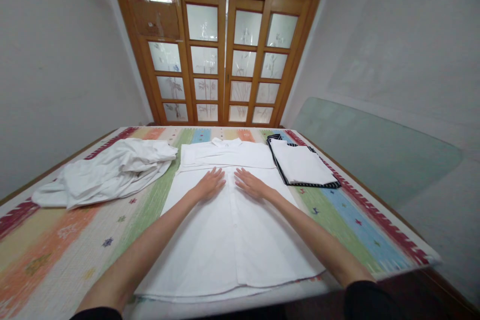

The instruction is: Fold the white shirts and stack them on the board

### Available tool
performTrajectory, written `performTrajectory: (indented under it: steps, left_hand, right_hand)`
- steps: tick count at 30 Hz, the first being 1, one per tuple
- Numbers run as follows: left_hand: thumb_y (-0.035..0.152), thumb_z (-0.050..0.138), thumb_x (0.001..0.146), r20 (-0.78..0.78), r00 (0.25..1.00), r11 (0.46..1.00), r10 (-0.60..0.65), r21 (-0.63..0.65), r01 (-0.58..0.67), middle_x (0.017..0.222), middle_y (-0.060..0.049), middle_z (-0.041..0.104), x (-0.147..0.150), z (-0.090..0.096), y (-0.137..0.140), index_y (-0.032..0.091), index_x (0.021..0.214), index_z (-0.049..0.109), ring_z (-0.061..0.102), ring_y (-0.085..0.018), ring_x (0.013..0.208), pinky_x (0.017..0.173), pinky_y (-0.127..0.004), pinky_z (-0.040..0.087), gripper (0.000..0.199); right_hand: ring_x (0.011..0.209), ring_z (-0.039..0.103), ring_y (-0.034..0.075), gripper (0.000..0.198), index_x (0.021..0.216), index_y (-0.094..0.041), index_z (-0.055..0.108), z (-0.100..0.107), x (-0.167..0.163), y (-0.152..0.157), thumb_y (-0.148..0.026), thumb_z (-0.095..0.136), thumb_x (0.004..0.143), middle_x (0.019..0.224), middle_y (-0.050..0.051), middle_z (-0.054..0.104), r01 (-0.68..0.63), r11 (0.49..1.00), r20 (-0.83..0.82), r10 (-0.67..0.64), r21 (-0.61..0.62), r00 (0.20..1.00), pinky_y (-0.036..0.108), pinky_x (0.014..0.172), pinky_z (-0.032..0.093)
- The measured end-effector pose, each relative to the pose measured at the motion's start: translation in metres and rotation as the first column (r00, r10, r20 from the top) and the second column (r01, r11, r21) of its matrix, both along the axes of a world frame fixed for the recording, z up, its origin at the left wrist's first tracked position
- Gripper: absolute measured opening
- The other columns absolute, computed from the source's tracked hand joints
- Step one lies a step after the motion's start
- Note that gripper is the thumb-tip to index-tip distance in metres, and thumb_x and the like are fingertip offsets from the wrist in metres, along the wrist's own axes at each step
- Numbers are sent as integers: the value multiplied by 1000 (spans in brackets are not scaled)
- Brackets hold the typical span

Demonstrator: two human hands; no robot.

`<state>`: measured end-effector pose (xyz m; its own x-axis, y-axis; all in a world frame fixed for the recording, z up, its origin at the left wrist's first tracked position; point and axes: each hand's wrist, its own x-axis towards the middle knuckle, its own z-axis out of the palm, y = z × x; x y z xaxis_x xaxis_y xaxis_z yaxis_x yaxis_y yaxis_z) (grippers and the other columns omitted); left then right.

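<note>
My left hand and right hand lie flat, grasping nothing, on a white collared fabric shirt before me; its long axis runs 12 to 6 o'clock, collar at 12, hem near the 6 o'clock edge of a multicoloured striped tablecloth, crumpled white fabric at 10, folded white fabric at 2

the shirt is matt, mostly smooth cloth, the heap soft, wrinkled cloth, the pile smooth matt cloth, the cover cloth with a slightly rough-looking weave, the doors glossy wood with panes of frosted-looking glass, and the walls smooth and matt.
</note>
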<state>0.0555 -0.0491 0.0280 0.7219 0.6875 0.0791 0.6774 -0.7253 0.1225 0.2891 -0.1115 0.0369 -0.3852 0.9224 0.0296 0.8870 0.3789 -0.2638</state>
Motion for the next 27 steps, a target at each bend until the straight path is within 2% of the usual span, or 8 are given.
performTrajectory:
  steps: [4,9,14,17,20,23,25,27]
  left_hand:
    - [41,22,99,10,1000,997,16,78,-16,153,-13,33,16,-14,-6,17,147,35,26,-27,143,113,-49,25,55]
    - [43,29,98,34,999,985,-22,169,16,154,-6,33,-11,-27,-40,28,148,32,25,-28,143,114,-51,23,52]
    - [49,34,96,33,988,973,-148,185,139,155,-2,31,-43,-18,-79,36,149,27,24,-28,144,115,-51,21,54]
    - [56,37,93,21,980,967,-200,167,194,157,-2,28,-58,-12,-95,35,150,21,22,-28,145,116,-49,18,64]
    - [65,41,87,8,983,974,-185,132,182,156,-4,28,-73,-10,-102,31,152,16,22,-28,145,117,-48,16,77]
    - [67,40,86,6,994,989,-105,109,104,156,-4,28,-90,-13,-100,30,152,18,22,-28,145,117,-47,15,79]
    - [67,38,87,14,1000,994,-15,113,13,156,-4,28,-101,-16,-96,29,152,22,21,-28,145,117,-48,16,77]
    - [66,35,88,16,996,989,90,113,-91,156,-5,28,-112,-20,-92,27,151,26,21,-28,145,117,-48,17,74]
  right_hand:
    - [144,18,29,63,149,-8,31,-15,-27,14,-49,27,100,155,16,25,-15,994,67,7,108,998,47,116,22]
    - [144,20,28,53,148,-14,35,-30,-27,-18,-38,30,101,154,13,27,-47,968,86,26,247,996,50,115,23]
    - [145,17,28,64,150,-10,29,-27,-24,-66,-48,34,99,154,15,27,-116,962,53,106,248,993,48,117,21]
    - [145,15,28,75,152,-10,21,-24,-22,-93,-55,38,95,156,16,22,-140,964,35,135,226,990,48,117,19]
    - [145,14,29,87,154,-12,15,-22,-15,-112,-66,41,90,157,15,19,-137,974,36,133,180,991,49,118,17]
    - [146,13,28,88,154,-14,14,-23,1,-117,-70,36,89,157,13,19,-44,988,48,38,145,998,48,118,15]
    - [146,12,27,85,154,-13,16,-25,15,-115,-69,29,91,157,12,19,80,988,63,-89,135,994,47,118,15]
    - [146,12,27,83,153,-11,18,-30,30,-111,-68,23,93,157,13,20,221,966,79,-233,137,969,46,118,15]
